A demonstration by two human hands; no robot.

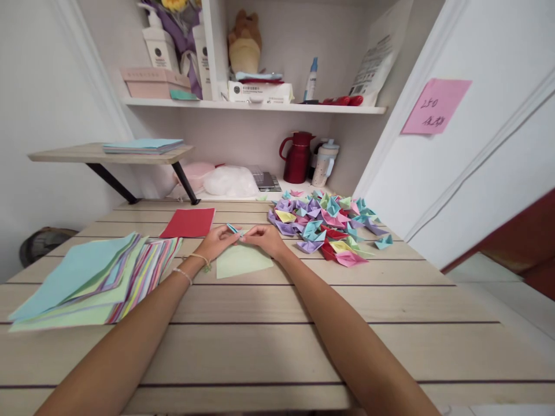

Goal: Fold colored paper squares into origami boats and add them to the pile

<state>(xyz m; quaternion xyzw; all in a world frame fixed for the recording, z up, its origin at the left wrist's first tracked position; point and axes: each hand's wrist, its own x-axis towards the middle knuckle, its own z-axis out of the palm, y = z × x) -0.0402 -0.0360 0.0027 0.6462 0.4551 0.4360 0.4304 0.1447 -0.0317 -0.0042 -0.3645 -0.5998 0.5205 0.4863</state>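
Between my two hands is a small folded piece of blue paper point(233, 229), pinched at both ends. My left hand point(215, 241) grips its left side with thumb and fingers closed. On the other side my right hand point(265, 238) pinches the right end, partly hiding it. Just beneath the hands a pale green sheet of paper point(243, 263) lies flat on the table. To the right sits a heap of folded paper boats point(318, 222) in purple, blue, pink, red, yellow and green.
A fanned stack of coloured paper point(82, 277) lies at left, near a red sheet point(188, 223). A small raised shelf point(108, 152) holds more paper. Behind stand a red jug point(298, 159) and a pale tumbler point(324, 164). A pink note point(437, 107) hangs on the right wall.
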